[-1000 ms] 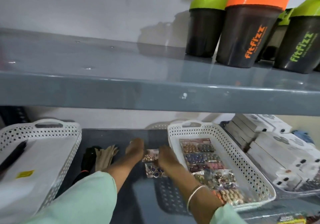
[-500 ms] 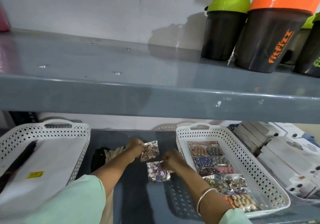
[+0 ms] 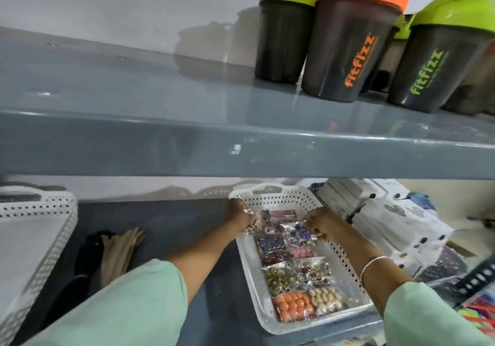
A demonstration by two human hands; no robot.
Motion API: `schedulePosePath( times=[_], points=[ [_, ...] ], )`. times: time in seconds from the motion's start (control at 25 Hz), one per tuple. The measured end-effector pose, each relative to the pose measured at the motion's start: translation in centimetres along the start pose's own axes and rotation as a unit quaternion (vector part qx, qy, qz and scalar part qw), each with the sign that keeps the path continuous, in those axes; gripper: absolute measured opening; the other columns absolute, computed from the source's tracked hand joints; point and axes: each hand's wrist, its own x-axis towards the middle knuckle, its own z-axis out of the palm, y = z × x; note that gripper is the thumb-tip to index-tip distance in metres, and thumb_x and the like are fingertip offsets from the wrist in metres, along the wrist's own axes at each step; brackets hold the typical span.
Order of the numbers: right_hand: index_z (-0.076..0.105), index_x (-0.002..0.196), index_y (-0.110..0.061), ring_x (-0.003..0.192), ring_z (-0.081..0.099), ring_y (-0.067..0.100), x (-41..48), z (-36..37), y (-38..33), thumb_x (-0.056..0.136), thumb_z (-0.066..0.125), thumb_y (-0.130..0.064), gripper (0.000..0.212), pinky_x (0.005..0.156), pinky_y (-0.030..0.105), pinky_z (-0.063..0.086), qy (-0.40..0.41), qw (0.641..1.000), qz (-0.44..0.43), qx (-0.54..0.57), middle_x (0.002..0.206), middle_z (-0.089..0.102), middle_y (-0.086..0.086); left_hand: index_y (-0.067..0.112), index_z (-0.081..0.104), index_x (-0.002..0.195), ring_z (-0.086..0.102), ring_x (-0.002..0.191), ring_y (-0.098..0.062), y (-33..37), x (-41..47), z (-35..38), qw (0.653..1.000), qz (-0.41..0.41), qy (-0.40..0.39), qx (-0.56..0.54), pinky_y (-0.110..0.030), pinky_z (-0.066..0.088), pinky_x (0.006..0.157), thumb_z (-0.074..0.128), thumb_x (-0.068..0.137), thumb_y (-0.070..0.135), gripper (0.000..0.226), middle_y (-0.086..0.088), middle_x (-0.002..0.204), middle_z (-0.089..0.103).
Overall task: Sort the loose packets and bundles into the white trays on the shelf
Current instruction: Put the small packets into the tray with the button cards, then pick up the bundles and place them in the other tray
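Observation:
A white perforated tray [image 3: 345, 262] stands on the lower shelf, right of centre, holding several clear packets of beads and earrings. My left hand [image 3: 239, 215] grips a packet of pinkish-gold pieces [image 3: 257, 223] over the tray's far left corner. Over the tray's far end my right hand [image 3: 320, 223] holds a packet of purple pieces [image 3: 298, 234]. Both packets are above the other packets in the tray. A second white tray [image 3: 53, 241] sits at the left edge of the shelf.
Brown and black bundles [image 3: 115, 249] lie on the dark shelf between the trays. White boxes [image 3: 388, 219] are stacked right of the filled tray. The grey upper shelf [image 3: 241, 142] overhangs and carries shaker bottles [image 3: 345, 42].
Both hands lifted a packet each from the shelf between the trays and carried them right, over the far end of the filled tray. The view shifted left.

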Motion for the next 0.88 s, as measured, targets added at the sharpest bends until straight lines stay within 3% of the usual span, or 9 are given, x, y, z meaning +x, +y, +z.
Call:
schedulePosePath(
  times=[0.12, 0.2, 0.32, 0.48, 0.52, 0.6, 0.64, 0.76, 0.88],
  points=[
    [0.066, 0.093, -0.004, 0.052, 0.045, 0.012, 2.2, 0.7, 1.9, 0.087, 0.058, -0.001, 0.011, 0.045, 0.020, 0.037, -0.010, 0.997, 0.021, -0.070, 0.064, 0.052, 0.004, -0.006, 0.062, 0.108, 0.062, 0.111, -0.030, 0.2, 0.1, 4.2, 0.994, 0.000, 0.003, 0.111, -0.036, 0.052, 0.091, 0.052, 0.085, -0.003, 0.025, -0.021, 0.118, 0.066],
    [0.065, 0.095, 0.001, 0.046, 0.048, 0.011, 3.0, 1.4, 2.7, 0.087, 0.057, 0.001, 0.011, 0.037, 0.018, 0.037, -0.002, 0.997, 0.024, -0.067, 0.061, 0.053, 0.004, -0.008, 0.055, 0.116, 0.058, 0.117, -0.031, 0.0, -0.3, 5.8, 0.989, -0.008, -0.014, 0.146, -0.034, 0.049, 0.096, 0.043, 0.089, -0.005, 0.030, -0.021, 0.125, 0.060],
    [0.062, 0.077, 0.001, 0.024, 0.047, 0.004, 3.2, 2.2, 3.3, 0.088, 0.055, 0.003, 0.013, 0.029, 0.019, 0.035, 0.017, 0.999, 0.043, 0.004, 0.048, 0.055, 0.003, -0.009, 0.048, 0.123, 0.056, 0.119, -0.031, -0.8, -0.6, 7.0, 0.985, -0.013, -0.012, 0.171, -0.032, 0.049, 0.095, 0.042, 0.090, -0.006, 0.034, -0.022, 0.129, 0.056],
    [0.061, 0.086, 0.004, 0.051, 0.047, 0.012, 2.9, 2.2, 3.6, 0.090, 0.052, 0.002, 0.010, 0.029, 0.011, 0.039, 0.012, 0.999, 0.033, 0.033, 0.066, 0.052, 0.007, -0.008, 0.046, 0.126, 0.055, 0.116, -0.035, -1.4, -0.7, 7.1, 0.981, -0.028, -0.031, 0.188, -0.039, 0.050, 0.097, 0.043, 0.088, -0.007, 0.038, -0.024, 0.128, 0.054],
    [0.063, 0.086, 0.003, 0.054, 0.049, 0.013, 2.8, 2.1, 3.7, 0.089, 0.053, 0.001, 0.010, 0.033, 0.011, 0.043, 0.015, 0.999, 0.026, 0.032, 0.068, 0.055, 0.007, -0.009, 0.046, 0.126, 0.055, 0.116, -0.036, -1.5, -0.8, 6.9, 0.980, -0.030, -0.043, 0.192, -0.040, 0.050, 0.099, 0.045, 0.087, -0.005, 0.039, -0.025, 0.128, 0.053],
    [0.064, 0.089, 0.001, 0.064, 0.057, 0.016, 2.4, 1.9, 3.8, 0.086, 0.057, 0.001, 0.007, 0.062, 0.016, 0.056, 0.036, 0.998, 0.016, 0.051, 0.082, 0.062, 0.009, -0.007, 0.042, 0.130, 0.051, 0.120, -0.037, -0.9, -1.7, 6.3, 0.978, -0.021, -0.060, 0.197, -0.041, 0.048, 0.102, 0.050, 0.087, -0.001, 0.044, -0.025, 0.134, 0.045],
    [0.062, 0.094, 0.000, 0.069, 0.057, 0.016, 2.1, 1.7, 3.5, 0.085, 0.059, 0.001, 0.010, 0.073, 0.016, 0.055, 0.051, 0.996, -0.001, 0.071, 0.090, 0.060, 0.009, -0.004, 0.040, 0.132, 0.048, 0.123, -0.036, -0.4, -2.3, 5.5, 0.979, 0.001, -0.057, 0.193, -0.040, 0.047, 0.104, 0.051, 0.087, 0.000, 0.046, -0.024, 0.136, 0.040],
    [0.067, 0.087, -0.011, 0.065, 0.052, 0.014, 0.4, 1.3, 0.7, 0.081, 0.064, -0.006, 0.009, 0.059, 0.015, 0.045, 0.134, 0.982, -0.123, 0.052, 0.096, 0.065, 0.008, 0.004, 0.047, 0.128, 0.046, 0.124, -0.029, 1.0, -5.0, 1.8, 0.981, 0.129, 0.019, 0.141, -0.032, 0.041, 0.106, 0.052, 0.088, 0.006, 0.040, -0.017, 0.135, 0.042],
    [0.069, 0.070, -0.006, 0.058, 0.051, 0.013, -3.8, 3.3, -4.5, 0.079, 0.061, -0.002, 0.013, 0.051, 0.020, 0.035, 0.128, 0.961, -0.222, 0.104, 0.071, 0.063, 0.007, 0.005, 0.051, 0.126, 0.045, 0.126, -0.025, -0.8, -7.2, -4.2, 0.978, 0.134, 0.115, 0.112, -0.028, 0.033, 0.106, 0.055, 0.088, 0.013, 0.039, -0.013, 0.134, 0.048]
  ],
)
